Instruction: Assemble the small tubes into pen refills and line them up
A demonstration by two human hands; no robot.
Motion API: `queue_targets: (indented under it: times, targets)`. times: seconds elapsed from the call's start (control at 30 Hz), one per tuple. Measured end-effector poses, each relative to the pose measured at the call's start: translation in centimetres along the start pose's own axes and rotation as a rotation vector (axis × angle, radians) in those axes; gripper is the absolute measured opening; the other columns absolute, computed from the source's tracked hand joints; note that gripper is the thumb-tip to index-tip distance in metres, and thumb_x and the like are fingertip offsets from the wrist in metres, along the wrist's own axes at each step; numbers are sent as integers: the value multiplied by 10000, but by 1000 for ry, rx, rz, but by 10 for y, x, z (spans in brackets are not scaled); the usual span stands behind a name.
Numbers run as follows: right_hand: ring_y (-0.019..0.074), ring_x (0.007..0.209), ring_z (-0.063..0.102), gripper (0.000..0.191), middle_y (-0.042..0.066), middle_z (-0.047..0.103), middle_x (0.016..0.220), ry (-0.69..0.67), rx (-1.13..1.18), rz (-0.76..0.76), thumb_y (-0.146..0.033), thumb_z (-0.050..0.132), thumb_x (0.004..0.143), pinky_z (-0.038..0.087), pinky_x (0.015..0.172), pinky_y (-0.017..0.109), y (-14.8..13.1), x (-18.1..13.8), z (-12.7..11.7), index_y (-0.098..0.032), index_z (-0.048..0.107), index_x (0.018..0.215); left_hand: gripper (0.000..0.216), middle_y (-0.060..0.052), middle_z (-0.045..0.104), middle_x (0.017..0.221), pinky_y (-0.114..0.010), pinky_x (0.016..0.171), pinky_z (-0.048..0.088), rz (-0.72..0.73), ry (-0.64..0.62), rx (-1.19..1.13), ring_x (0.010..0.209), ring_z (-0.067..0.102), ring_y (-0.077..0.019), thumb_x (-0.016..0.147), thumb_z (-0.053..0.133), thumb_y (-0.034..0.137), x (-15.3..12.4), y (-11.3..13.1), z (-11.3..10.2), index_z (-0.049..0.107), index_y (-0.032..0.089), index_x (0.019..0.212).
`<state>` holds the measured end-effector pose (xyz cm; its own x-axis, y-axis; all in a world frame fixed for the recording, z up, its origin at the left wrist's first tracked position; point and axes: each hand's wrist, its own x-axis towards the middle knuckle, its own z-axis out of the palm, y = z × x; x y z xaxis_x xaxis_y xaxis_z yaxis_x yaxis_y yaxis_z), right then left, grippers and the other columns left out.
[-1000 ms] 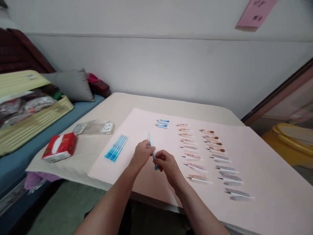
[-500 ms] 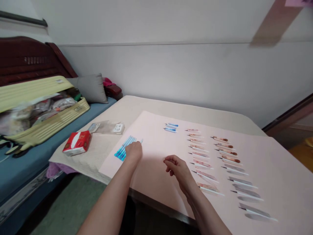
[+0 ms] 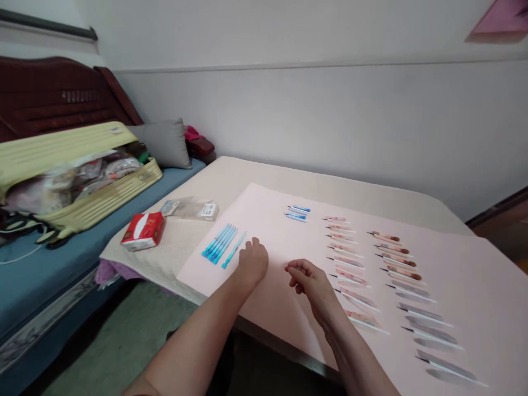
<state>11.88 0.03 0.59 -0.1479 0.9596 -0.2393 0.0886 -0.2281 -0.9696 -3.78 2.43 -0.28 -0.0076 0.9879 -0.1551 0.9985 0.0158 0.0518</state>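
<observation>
My left hand [image 3: 253, 260] hovers over the pink sheet [image 3: 272, 308], its fingers loosely bent and a little apart, with nothing visible in them. Just left of it lies a single light-blue pen [image 3: 234, 250] with a darker blue end. Beyond that pen is a row of several similar blue pens [image 3: 218, 243] side by side. My right hand [image 3: 309, 283] is held above the sheet's middle, thumb and fingertips together, and no object shows in it. Nearest to it is a column of pink-patterned pens or brushes with dark tips [image 3: 350, 269].
Small blue pens [image 3: 297, 213] lie at the sheet's back. Farther right is a column of brown and grey dark-tipped pens or brushes [image 3: 402, 264]. A red tissue pack [image 3: 143, 231] and clear plastic packaging [image 3: 190, 209] sit at the left. Beside the table, a yellow suitcase [image 3: 103, 190] stands open.
My left hand has moved right, off the blue pens, and one pen it was at now lies apart from the row. My right hand keeps its pose. The view has shifted slightly.
</observation>
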Motion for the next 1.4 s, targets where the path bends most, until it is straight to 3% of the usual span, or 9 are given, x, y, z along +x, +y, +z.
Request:
queue_targets:
  times: [0.33, 0.53, 0.8, 1.4]
  targets:
    - [124, 538, 483, 224, 12, 554, 575, -16, -10, 16, -354, 634, 693, 336, 482, 237, -4, -3, 4, -149, 623, 782, 352, -211, 489, 1168, -317, 761, 444, -153, -8, -12, 1007, 488, -265, 797, 398, 125, 14, -22, 4, 596, 52, 1080]
    - [122, 543, 479, 218, 13, 554, 575, -20, -13, 20, -345, 627, 704, 335, 494, 239, -4, -5, 4, -145, 628, 790, 387, -224, 410, 1278, -320, 769, 447, -203, 11, -9, 1029, 489, -258, 802, 374, 127, 15, -26, 3, 582, 47, 1118]
    - [121, 533, 477, 234, 8, 557, 569, -36, -11, 23, -362, 632, 704, 333, 494, 242, -3, -3, 2, -147, 629, 798, 392, -218, 439, 1263, -341, 797, 443, -225, -35, -4, 1025, 512, -274, 784, 418, 159, 23, -34, 9, 601, 67, 1118]
    - [113, 520, 481, 187, -1, 552, 587, -55, -22, 26, -334, 611, 715, 340, 493, 240, -4, -5, 5, -159, 622, 778, 372, -218, 462, 1241, -339, 818, 429, -236, -54, -22, 1041, 537, -268, 798, 428, 199, 20, -35, -1, 585, 80, 1114]
